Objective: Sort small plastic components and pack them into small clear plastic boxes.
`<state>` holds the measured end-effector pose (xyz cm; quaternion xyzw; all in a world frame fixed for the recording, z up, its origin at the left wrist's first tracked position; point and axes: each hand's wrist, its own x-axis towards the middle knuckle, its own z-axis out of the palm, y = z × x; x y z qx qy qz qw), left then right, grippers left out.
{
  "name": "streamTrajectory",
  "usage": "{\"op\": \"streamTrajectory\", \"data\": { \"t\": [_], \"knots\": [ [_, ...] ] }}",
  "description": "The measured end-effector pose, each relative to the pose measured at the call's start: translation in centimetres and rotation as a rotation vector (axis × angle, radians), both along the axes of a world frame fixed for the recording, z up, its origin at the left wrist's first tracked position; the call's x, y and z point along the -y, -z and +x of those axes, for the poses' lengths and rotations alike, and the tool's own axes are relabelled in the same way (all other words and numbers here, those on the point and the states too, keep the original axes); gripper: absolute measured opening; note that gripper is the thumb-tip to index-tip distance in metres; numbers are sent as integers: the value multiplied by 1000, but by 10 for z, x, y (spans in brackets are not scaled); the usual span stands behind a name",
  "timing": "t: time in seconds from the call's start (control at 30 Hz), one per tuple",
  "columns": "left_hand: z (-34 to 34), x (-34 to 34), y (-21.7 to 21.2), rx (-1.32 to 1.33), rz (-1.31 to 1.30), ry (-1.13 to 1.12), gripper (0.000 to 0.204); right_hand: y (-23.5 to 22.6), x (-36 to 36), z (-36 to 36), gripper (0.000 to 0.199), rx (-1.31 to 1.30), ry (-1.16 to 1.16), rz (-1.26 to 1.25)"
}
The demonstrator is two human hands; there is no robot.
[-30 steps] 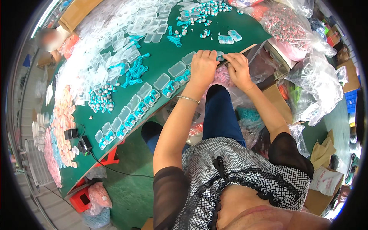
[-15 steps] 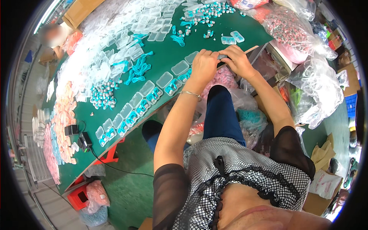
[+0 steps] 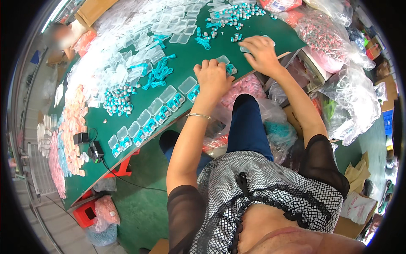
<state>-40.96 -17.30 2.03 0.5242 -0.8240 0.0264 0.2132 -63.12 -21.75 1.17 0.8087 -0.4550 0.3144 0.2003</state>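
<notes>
A long green table (image 3: 139,167) runs diagonally through a cluttered workroom with a green floor (image 3: 139,207). Red stools (image 3: 86,211) stand under the table's near end, and a black cable (image 3: 127,180) hangs from its edge. Clear plastic bags (image 3: 351,97) and cardboard boxes (image 3: 95,10) crowd the right side and far corner, under bright light from the upper left.

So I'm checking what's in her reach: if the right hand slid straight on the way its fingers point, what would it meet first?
Probably the scattered teal and silver pieces further up the green table, beyond the right hand and the clear case it touches; depth is unclear.
</notes>
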Motion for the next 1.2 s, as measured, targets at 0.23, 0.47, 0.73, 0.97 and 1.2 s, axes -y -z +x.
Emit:
{"op": "streamTrajectory", "data": {
  "t": [0.23,0.47,0.73,0.97,1.2],
  "knots": [
    [-4,2,7,-79,-33,71,54,0,17,36,20,-59,-189,328],
    [0,5,9,-159,-117,103,56,-11,-1,17,25,212,-488,525],
    [-2,15,12,-152,-187,234,19,10,-21,19,25,319,-467,351],
    [1,6,7,-206,-264,135,38,4,-17,17,26,146,-344,210],
    [57,-24,-20,10,59,3,56,2,-2,6,33,10,-103,46]
  ]
}}
